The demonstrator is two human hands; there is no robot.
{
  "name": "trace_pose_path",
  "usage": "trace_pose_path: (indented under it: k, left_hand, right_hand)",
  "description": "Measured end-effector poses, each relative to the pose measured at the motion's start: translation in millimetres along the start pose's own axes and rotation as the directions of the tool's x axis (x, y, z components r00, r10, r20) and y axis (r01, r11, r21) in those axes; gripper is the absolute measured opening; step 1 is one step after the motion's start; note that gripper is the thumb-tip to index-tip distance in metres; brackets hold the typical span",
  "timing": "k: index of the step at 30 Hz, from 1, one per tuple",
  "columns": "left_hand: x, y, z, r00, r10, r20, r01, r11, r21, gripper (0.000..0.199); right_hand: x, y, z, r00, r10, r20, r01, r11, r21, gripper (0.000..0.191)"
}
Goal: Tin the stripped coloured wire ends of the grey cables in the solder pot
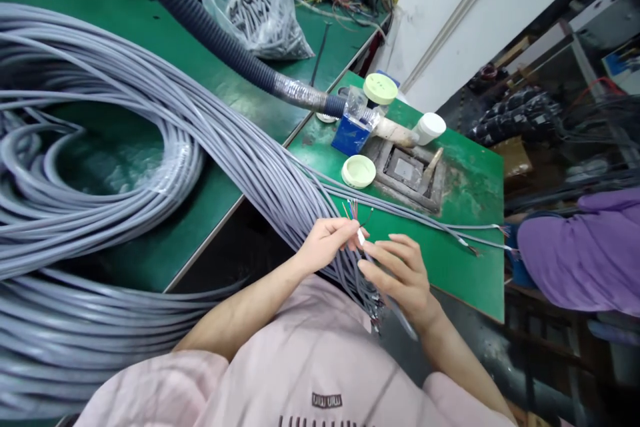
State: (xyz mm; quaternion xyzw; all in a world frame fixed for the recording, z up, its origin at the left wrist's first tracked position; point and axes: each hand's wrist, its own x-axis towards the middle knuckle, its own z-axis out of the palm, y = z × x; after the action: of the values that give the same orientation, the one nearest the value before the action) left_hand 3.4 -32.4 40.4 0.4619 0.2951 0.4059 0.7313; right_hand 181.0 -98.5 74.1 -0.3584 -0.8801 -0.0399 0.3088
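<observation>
Between its thumb and fingers, my left hand (324, 241) pinches the stripped end of a grey cable (403, 321). Thin coloured wires (353, 209) fan out above the fingertips, and a white piece shows just below them. My right hand (404, 275) is open beside that end, its fingers apart and slightly bent. The cable runs behind the right fingers and hangs below that palm. A thick bundle of grey cables (260, 167) passes beneath my hands, its stripped ends (374, 307) gathered near my shirt.
Large cable coils (90, 213) cover the left table. A ribbed hose (210, 27) reaches over to a blue box (349, 135). Beside a dirty soldering pot (410, 173) are a pale green lid (359, 171) and a white jar (430, 128). A person in purple (580, 253) is at the right.
</observation>
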Motion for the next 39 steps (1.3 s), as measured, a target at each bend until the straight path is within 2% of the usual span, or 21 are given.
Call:
trace_pose_path:
  k: [6, 13, 31, 35, 39]
  left_hand:
    - [-9.4, -0.1, 0.9, 0.999, 0.037, -0.025, -0.036, 0.998, 0.049, 0.041]
    - [-13.3, 0.0, 2.2, 0.990, 0.140, -0.028, -0.131, 0.965, 0.229, 0.040]
    - [-11.0, -2.1, 0.6, 0.987, 0.157, -0.035, -0.138, 0.939, 0.316, 0.038]
    - [-11.5, -4.3, 2.0, 0.986, 0.149, -0.079, -0.120, 0.950, 0.290, 0.038]
    - [-10.5, -8.0, 5.8, 0.985, 0.055, -0.165, -0.043, 0.996, 0.081, 0.034]
  right_hand:
    - [-22.3, -9.4, 13.3, 0.997, 0.076, -0.012, -0.075, 0.994, 0.082, 0.033]
    - [-37.3, -11.8, 24.6, 0.988, 0.149, -0.025, -0.145, 0.981, 0.127, 0.041]
    - [-40.2, -18.0, 39.9, 0.967, 0.244, -0.070, -0.219, 0.942, 0.253, 0.044]
    - [-41.5, -19.4, 42.0, 0.963, 0.257, -0.082, -0.225, 0.934, 0.279, 0.044]
    - [-42.8, -21.2, 44.4, 0.954, 0.293, -0.070, -0.261, 0.919, 0.294, 0.044]
